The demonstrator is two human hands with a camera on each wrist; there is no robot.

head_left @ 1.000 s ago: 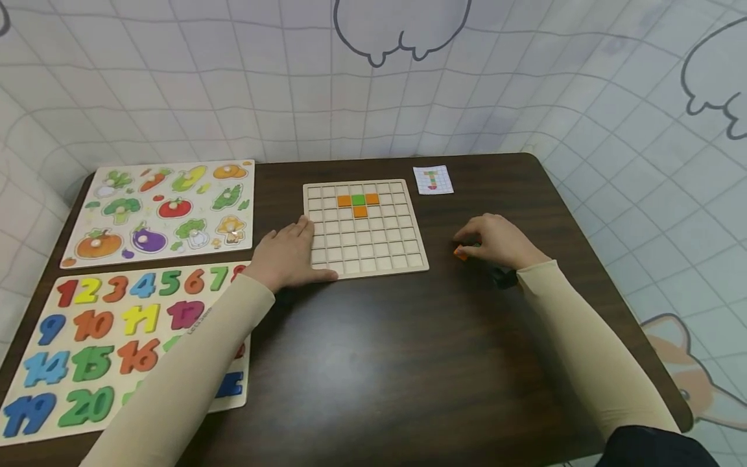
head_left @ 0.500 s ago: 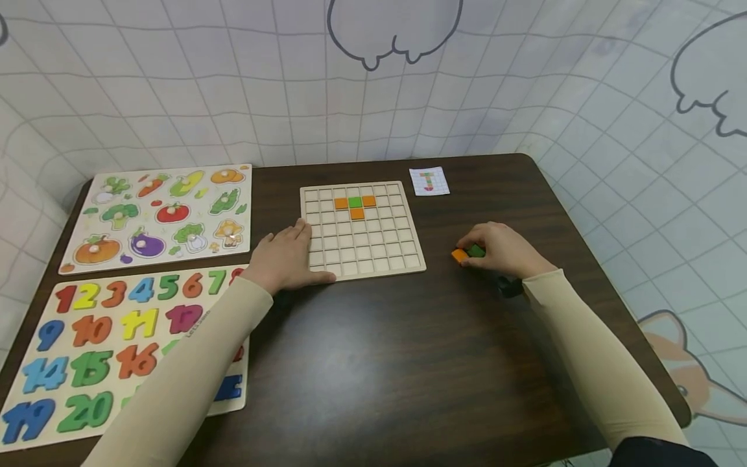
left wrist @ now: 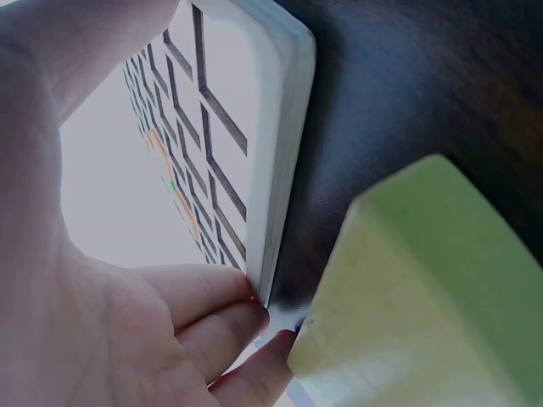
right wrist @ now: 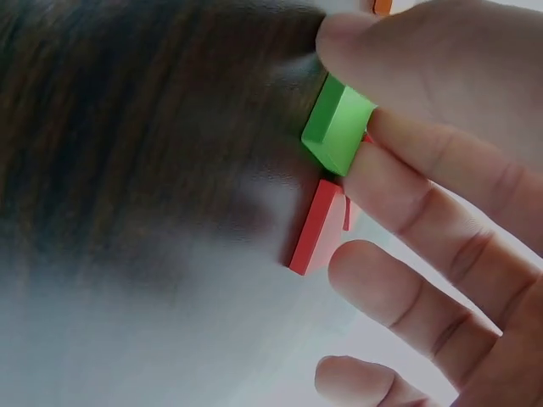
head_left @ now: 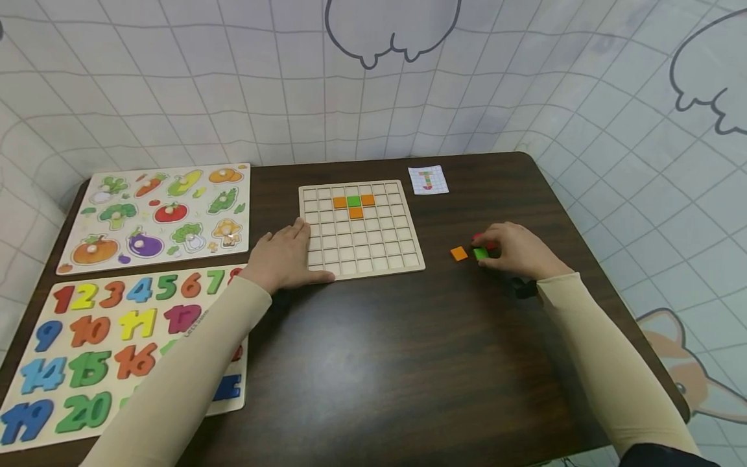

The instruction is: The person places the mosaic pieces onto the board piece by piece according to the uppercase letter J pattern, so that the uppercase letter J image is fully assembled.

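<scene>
A wooden grid board [head_left: 364, 250] lies on the table, with orange tiles and one green tile in a T shape near its far side. The left hand [head_left: 281, 261] rests at the board's near left corner, fingers along the left edge and thumb at the front edge. To the board's right, the right hand [head_left: 513, 251] pinches a green square tile [right wrist: 339, 127] between thumb and fingers, low at the tabletop. Red pieces [right wrist: 316, 227] lie under its fingers, partly hidden. An orange tile [head_left: 458, 253] lies apart, left of that hand.
A small pattern card [head_left: 428, 180] lies behind the board to the right. On the left are a vegetable puzzle board [head_left: 245, 220] and a number puzzle board [head_left: 146, 383], the latter partly under the left forearm. A gridded cloth wall [head_left: 292, 84] stands behind the table.
The right hand has shifted slightly right, leaving the orange tile separate on the table and drawing the green tile away from it. Red pieces now show. The left hand stays in place.
</scene>
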